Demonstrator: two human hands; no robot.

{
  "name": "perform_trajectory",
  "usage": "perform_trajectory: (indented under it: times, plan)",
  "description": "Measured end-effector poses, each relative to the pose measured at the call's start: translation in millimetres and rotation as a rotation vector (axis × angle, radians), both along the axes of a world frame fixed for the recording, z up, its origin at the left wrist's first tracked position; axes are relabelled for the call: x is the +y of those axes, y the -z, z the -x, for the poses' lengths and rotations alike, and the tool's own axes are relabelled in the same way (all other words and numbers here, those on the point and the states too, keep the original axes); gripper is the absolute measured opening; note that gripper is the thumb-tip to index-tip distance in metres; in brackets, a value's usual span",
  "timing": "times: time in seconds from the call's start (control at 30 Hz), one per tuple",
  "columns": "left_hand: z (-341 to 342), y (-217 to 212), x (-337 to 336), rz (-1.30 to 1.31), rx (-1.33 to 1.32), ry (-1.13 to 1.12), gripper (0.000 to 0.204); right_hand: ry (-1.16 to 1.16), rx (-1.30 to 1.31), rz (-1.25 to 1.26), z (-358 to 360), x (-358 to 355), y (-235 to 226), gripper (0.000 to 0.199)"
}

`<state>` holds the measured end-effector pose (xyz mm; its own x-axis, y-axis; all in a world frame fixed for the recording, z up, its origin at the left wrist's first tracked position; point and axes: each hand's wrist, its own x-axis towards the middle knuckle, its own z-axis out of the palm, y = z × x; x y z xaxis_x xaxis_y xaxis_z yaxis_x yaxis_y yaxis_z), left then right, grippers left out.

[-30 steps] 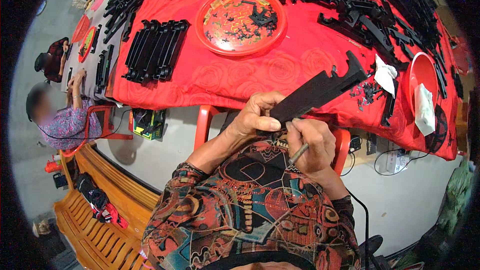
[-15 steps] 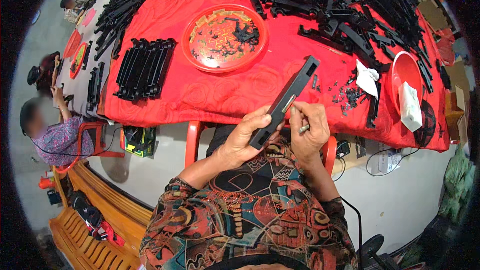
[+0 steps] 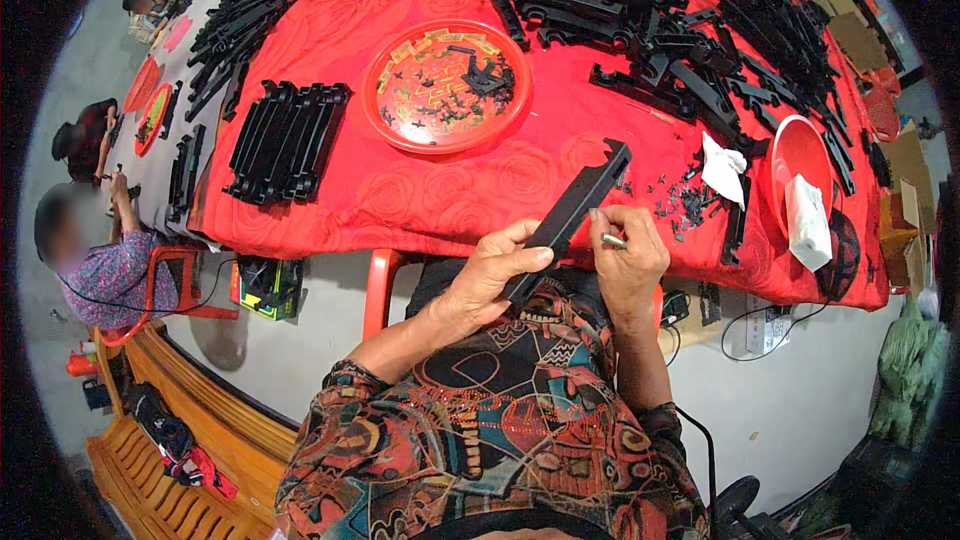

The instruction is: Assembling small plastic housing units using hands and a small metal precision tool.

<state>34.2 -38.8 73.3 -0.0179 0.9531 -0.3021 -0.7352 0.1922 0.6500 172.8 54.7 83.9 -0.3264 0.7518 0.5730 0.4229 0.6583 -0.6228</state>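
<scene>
My left hand is closed round the lower end of a long black plastic bar, which slants up and to the right over the table's front edge. At its far end the bar has a notched, hooked shape. Just right of the bar, my right hand has its fingers curled in a pinch. A short, pale metallic rod-like piece shows between those fingers; its exact kind I cannot make out. Beyond the bar's tip, small black plastic pieces lie scattered on the red tablecloth.
A red round tray holds small black pieces. Left of it lies a neat row of black bars; a large heap of bars lies behind. Crumpled tissue, a red basin and a white tissue pack sit right. Co-workers sit far left.
The bar has been turned about its length, so the slot with the metal strip no longer faces up. My right hand has moved slightly right, away from the bar.
</scene>
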Motion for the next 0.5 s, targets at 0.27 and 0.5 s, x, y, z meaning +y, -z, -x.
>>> perform_trajectory:
  times: [0.27, 0.5]
  plan:
    - [8.5, 17.2, 5.4, 0.002, 0.107, -0.012, 0.029, -0.035, -0.050, -0.010, 2.6, 8.9, 22.8, 0.013]
    - [34.9, 35.6, 20.0, -0.255, 1.330, -0.162, 0.032, -0.038, -0.141, 0.302, -10.9, 35.2, 56.7, 0.011]
